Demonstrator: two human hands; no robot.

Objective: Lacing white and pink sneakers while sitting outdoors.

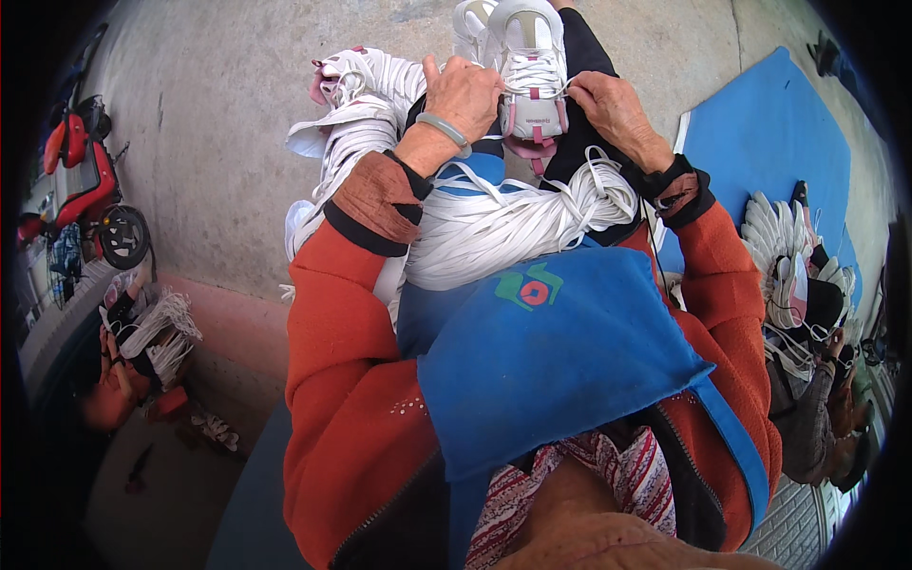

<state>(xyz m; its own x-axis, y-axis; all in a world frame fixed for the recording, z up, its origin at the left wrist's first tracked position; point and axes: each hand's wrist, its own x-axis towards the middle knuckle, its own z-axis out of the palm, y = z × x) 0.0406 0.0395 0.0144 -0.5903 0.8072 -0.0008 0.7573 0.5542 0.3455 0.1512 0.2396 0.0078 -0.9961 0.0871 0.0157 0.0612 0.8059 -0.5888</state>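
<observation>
A white shoe upper with pink trim lies between my hands, its laced front facing up. White laces criss-cross over it. On its left side my left hand is closed, its fingertips pinching a lace at the edge. My right hand pinches a lace end on the other side, thumb against finger. Across my lap lies a thick bundle of white laces. Left of my left hand is a heap of laced white and pink shoe uppers. Another pale upper sits just beyond the one I hold.
A blue apron covers my front. At right lies a blue mat, with more white uppers beside a person's arm. At far left stand a red scooter and another person with white laces.
</observation>
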